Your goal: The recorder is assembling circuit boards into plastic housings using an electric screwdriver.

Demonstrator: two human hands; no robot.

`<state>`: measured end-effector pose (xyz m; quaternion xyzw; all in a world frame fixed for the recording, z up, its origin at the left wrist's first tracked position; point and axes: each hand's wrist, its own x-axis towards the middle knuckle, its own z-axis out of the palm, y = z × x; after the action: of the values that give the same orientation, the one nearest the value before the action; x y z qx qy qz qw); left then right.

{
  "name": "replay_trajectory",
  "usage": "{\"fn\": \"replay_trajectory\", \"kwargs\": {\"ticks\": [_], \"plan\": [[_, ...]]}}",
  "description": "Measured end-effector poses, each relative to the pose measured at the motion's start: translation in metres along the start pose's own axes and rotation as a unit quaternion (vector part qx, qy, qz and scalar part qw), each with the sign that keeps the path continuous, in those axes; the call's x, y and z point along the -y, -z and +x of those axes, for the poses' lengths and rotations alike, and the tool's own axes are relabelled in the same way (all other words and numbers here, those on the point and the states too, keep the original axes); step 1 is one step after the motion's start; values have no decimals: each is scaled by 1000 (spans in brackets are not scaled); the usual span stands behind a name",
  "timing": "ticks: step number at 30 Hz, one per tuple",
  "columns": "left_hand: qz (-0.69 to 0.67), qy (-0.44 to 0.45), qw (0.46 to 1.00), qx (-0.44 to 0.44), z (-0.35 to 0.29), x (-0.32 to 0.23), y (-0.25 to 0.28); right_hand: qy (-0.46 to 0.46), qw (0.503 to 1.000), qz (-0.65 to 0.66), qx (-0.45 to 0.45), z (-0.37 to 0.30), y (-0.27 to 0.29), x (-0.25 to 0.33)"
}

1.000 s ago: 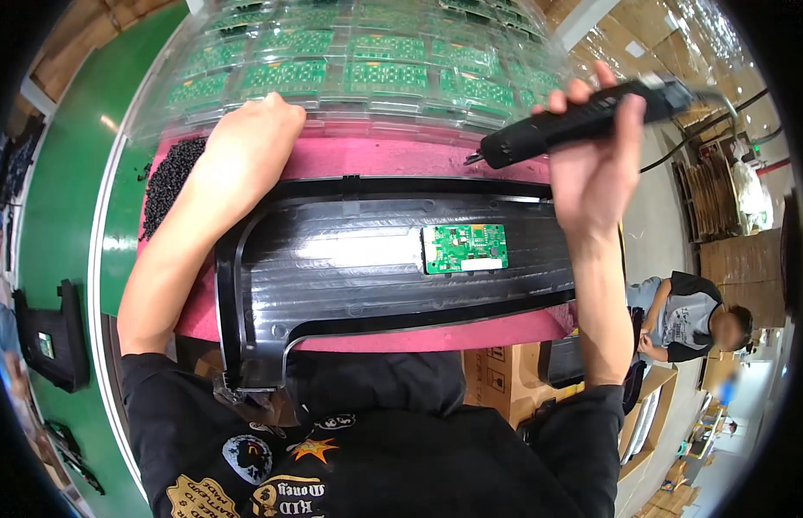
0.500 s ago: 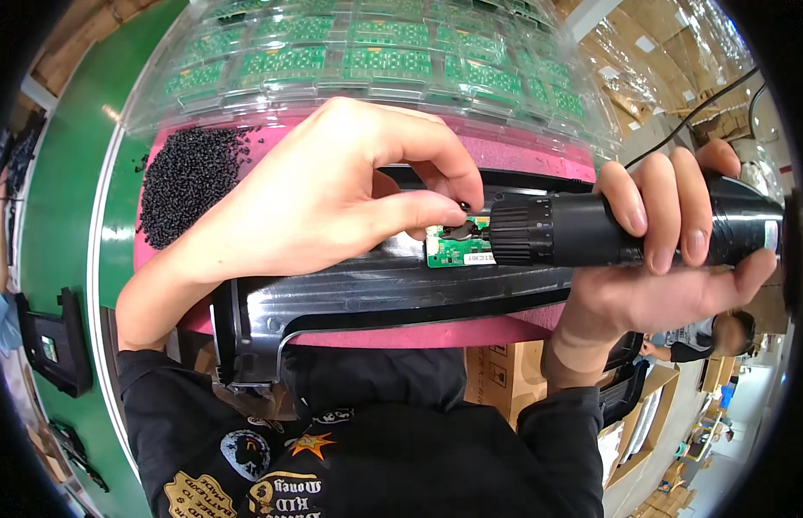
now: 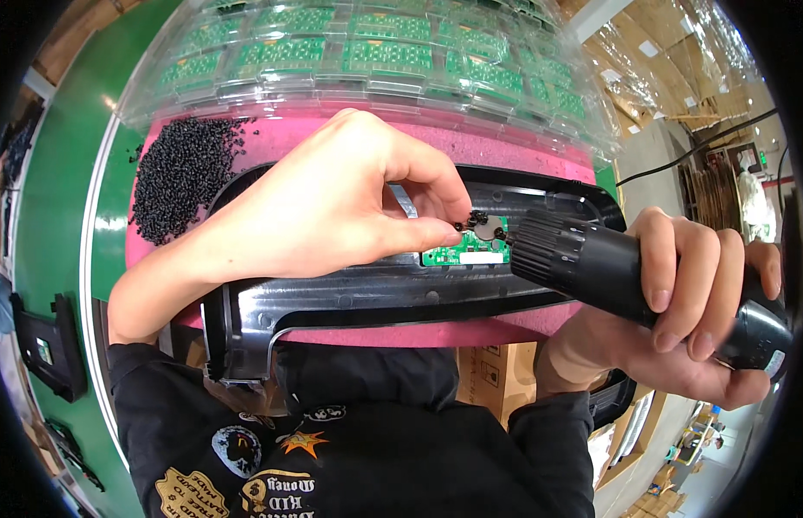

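My right hand (image 3: 691, 298) is wrapped round a black electric screwdriver (image 3: 583, 259), which tilts with its ribbed nose toward a small green circuit board (image 3: 458, 256). A small black screw (image 3: 500, 233) appears at the screwdriver's tip. From the left, my left hand (image 3: 358, 194) reaches over the board, thumb and forefinger pinching small black screws (image 3: 477, 217) beside a round grey part on it. The board lies inside a long black plastic housing (image 3: 358, 302). How many screws are in the pinch is hidden by the fingers.
A heap of black screws (image 3: 181, 177) lies at the left on the pink mat (image 3: 289, 138). Behind it are clear plastic trays (image 3: 332, 86) holding several green boards. The screwdriver's black cable (image 3: 699, 148) runs at the right. Another black housing (image 3: 47, 345) lies far left.
The screwdriver has swung back to the right and downward, its handle lower and its nose off the board's middle. More of the board shows, and screws show at my left fingertips.
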<state>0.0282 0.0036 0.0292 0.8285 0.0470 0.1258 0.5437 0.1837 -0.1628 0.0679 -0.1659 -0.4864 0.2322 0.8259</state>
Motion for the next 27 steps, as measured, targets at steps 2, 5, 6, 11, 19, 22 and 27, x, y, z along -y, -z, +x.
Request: {"fn": "replay_trajectory", "kwargs": {"ticks": [2, 5, 6, 11, 19, 22, 27], "plan": [[-13, 19, 1000, -1, 0, 1, 0, -13, 1000, -17, -1, -1, -1, -2], [-49, 70, 996, 3, 1, 0, -1, -20, 999, -32, 17, 0, -1, -2], [-72, 101, 992, 10, 2, -1, 0, -20, 999, -33, 16, 0, 0, -2], [-88, 104, 990, 22, 3, 2, 0, -22, 997, -32, 69, 1, 6, -3], [65, -121, 988, 72, 7, 20, 2, -141, 979, -75, 126, 12, 19, 5], [108, -183, 977, -25, 4, 18, -11, -118, 978, -61, 159, 6, 29, -1], [209, -220, 938, -166, 8, 16, -12, -109, 987, -71, 97, 5, 33, 4]]}}
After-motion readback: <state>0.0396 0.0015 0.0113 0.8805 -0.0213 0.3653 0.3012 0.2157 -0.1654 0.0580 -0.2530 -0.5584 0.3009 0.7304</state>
